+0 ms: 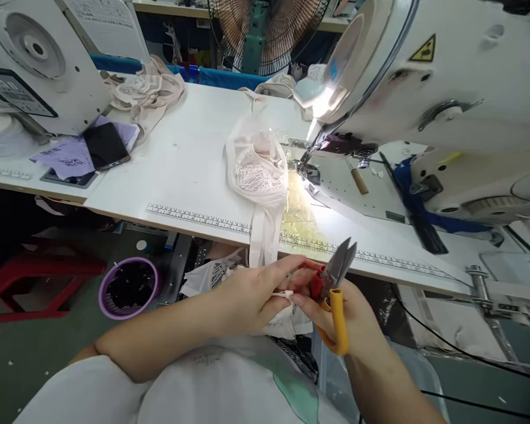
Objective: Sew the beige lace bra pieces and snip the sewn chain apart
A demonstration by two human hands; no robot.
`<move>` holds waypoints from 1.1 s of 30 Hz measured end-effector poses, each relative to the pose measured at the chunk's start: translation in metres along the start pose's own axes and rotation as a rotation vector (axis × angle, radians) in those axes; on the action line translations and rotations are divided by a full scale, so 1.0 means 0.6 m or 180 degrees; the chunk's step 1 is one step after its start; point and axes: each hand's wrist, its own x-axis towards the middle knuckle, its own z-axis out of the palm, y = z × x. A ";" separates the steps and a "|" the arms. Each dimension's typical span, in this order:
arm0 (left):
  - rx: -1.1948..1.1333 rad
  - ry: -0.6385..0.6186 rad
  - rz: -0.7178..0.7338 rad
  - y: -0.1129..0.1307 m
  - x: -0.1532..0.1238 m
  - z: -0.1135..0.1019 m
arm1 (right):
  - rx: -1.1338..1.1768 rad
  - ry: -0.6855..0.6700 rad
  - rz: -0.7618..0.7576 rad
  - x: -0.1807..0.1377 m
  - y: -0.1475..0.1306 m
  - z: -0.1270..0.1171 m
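Observation:
My left hand (251,294) is closed, pinching a small white strip of fabric (285,292) just below the table's front edge. My right hand (335,315) is closed around yellow-handled thread snips (338,294), whose grey blades point up and are slightly apart. The two hands touch at the fingertips. A pale pink lace garment (258,168) lies on the white sewing table (181,159), its straps hanging over the edge toward my hands. More white lace fabric (216,274) rests in my lap.
A white sewing machine (446,88) with its lamp lit fills the right. Left are another machine (30,59), a black phone (105,145), purple paper (66,159) and piled fabric (145,91). A purple bin (128,287) and red stool (30,277) stand on the floor.

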 end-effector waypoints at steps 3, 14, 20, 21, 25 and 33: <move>-0.0267 0.0024 -0.0155 -0.001 0.003 0.006 | -0.0152 0.0114 -0.0069 0.003 -0.003 0.001; -0.1458 0.0324 -0.0974 -0.009 0.018 0.024 | -0.0268 0.0619 -0.0321 -0.003 -0.006 0.010; -0.1549 0.0029 -0.1294 -0.014 0.023 0.007 | -0.0905 -0.1166 0.0120 -0.010 -0.008 -0.044; -0.1564 0.0000 -0.1387 -0.015 0.023 0.004 | -0.1019 -0.1385 0.0243 -0.015 -0.004 -0.050; -0.1597 -0.0112 -0.1690 -0.018 0.027 -0.005 | -0.1316 -0.1586 0.0467 -0.031 0.007 -0.056; -0.1922 -0.0192 -0.1974 -0.022 0.030 -0.015 | -0.1611 -0.1515 0.0469 -0.033 0.007 -0.053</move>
